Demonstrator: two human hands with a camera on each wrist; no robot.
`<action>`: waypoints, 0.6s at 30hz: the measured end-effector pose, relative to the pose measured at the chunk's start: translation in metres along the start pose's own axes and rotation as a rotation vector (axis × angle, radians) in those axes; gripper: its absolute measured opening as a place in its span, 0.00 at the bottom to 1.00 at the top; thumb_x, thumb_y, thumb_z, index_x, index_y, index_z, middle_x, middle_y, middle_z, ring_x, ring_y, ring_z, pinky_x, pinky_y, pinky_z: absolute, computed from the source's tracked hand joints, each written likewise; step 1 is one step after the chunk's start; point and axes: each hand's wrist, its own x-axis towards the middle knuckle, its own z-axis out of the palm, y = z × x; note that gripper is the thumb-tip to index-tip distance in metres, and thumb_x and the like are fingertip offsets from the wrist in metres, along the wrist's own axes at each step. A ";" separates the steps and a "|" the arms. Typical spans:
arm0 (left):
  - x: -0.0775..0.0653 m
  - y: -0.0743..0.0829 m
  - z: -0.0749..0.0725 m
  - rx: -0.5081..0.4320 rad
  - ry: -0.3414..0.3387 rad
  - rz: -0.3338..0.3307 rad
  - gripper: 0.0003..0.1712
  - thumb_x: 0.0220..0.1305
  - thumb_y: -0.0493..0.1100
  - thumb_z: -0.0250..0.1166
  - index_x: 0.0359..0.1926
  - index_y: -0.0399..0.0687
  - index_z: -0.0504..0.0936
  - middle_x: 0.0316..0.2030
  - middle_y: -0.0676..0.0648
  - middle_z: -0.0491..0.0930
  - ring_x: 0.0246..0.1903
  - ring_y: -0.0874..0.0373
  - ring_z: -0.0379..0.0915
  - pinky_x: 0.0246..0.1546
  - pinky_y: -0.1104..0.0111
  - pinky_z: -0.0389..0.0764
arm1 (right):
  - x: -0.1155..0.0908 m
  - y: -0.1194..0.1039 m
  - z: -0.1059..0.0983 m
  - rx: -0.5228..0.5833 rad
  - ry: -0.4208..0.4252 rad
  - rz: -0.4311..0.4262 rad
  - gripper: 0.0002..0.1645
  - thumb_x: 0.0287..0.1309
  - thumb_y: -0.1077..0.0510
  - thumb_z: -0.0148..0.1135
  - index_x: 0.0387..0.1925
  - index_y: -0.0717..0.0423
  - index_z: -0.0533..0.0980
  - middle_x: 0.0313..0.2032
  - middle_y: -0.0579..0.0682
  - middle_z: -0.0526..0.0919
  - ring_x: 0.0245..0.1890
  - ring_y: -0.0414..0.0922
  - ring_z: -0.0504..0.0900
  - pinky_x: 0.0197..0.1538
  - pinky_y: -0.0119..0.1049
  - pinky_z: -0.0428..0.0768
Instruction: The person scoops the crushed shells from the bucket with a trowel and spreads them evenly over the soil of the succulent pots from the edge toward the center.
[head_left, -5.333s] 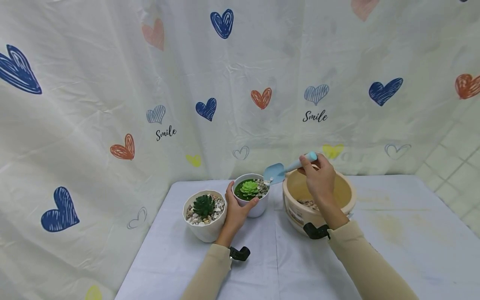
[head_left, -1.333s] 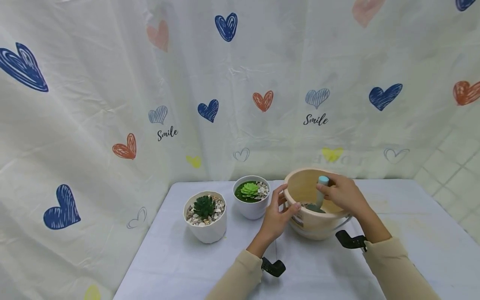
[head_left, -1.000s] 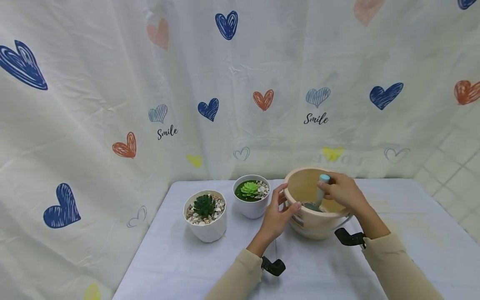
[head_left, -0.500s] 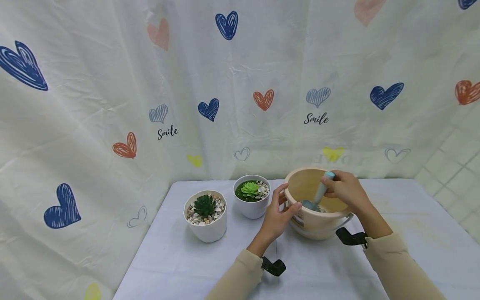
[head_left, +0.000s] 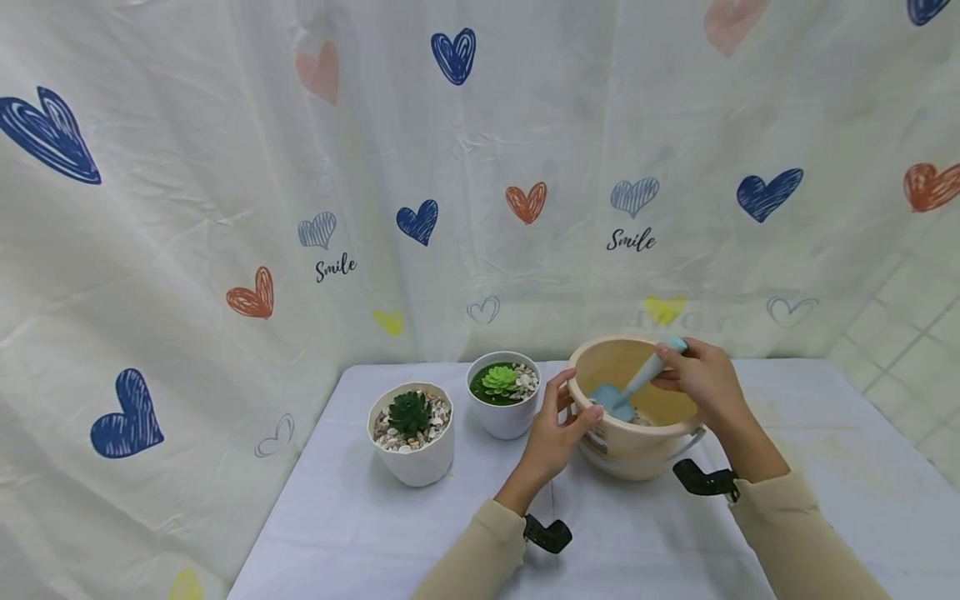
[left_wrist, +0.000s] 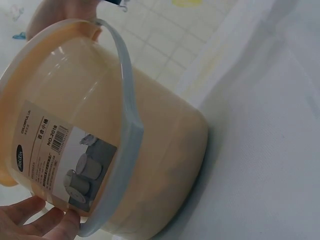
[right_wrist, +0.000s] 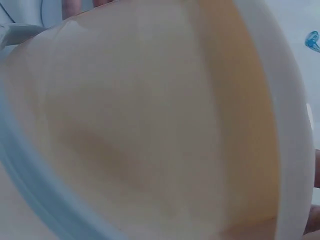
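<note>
My left hand [head_left: 551, 433] grips the left rim of a cream plastic bucket [head_left: 633, 454], thumb at the front. In the left wrist view its fingers [left_wrist: 30, 222] lie by the bucket's label. The right hand [head_left: 708, 383] holds the handle of a small light-blue trowel [head_left: 641, 377] above the bucket's right side. The trowel slants down to the left, its blade inside the bucket near the left wall. Some pebbles [head_left: 640, 418] show at the bottom beside it. In the right wrist view the bucket wall [right_wrist: 150, 125] fills the picture and hides the trowel.
Left of the bucket stands a small white pot [head_left: 504, 421] with a light-green succulent, green ground and pebbles. Farther left is a larger white pot [head_left: 416, 467] with a dark-green succulent among pebbles. A heart-print sheet [head_left: 480, 167] hangs behind the white-covered table [head_left: 360, 533].
My left hand has gone from the small white pot to the bucket. The trowel has moved from over that pot into the bucket; lately its handle has tilted right and its blade risen leftward.
</note>
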 end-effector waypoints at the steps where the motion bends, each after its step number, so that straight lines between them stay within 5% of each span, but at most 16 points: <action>1: 0.000 0.000 0.000 0.000 0.000 0.000 0.40 0.68 0.62 0.66 0.75 0.78 0.58 0.72 0.47 0.67 0.73 0.53 0.65 0.70 0.51 0.70 | 0.000 0.000 -0.001 0.025 0.013 0.002 0.33 0.77 0.46 0.52 0.67 0.71 0.68 0.47 0.53 0.80 0.34 0.31 0.87 0.43 0.36 0.88; 5: 0.000 0.000 0.000 -0.002 0.000 0.000 0.40 0.67 0.62 0.66 0.75 0.78 0.58 0.71 0.49 0.68 0.73 0.53 0.65 0.70 0.52 0.71 | -0.001 0.003 -0.007 0.197 0.038 0.010 0.28 0.74 0.46 0.56 0.59 0.67 0.71 0.37 0.41 0.80 0.32 0.33 0.88 0.41 0.33 0.87; 10: 0.000 -0.001 0.000 0.008 0.003 0.009 0.41 0.67 0.61 0.66 0.76 0.76 0.58 0.71 0.49 0.68 0.72 0.54 0.66 0.70 0.53 0.71 | -0.004 0.007 -0.018 0.436 0.054 0.036 0.19 0.70 0.49 0.62 0.48 0.62 0.74 0.35 0.41 0.81 0.31 0.36 0.90 0.39 0.32 0.87; 18: 0.001 -0.001 0.000 0.020 0.006 0.007 0.40 0.67 0.63 0.65 0.75 0.78 0.57 0.71 0.49 0.68 0.72 0.54 0.66 0.70 0.55 0.72 | -0.009 0.011 -0.028 0.538 0.124 0.072 0.17 0.67 0.47 0.64 0.45 0.56 0.77 0.41 0.45 0.77 0.31 0.37 0.90 0.40 0.33 0.87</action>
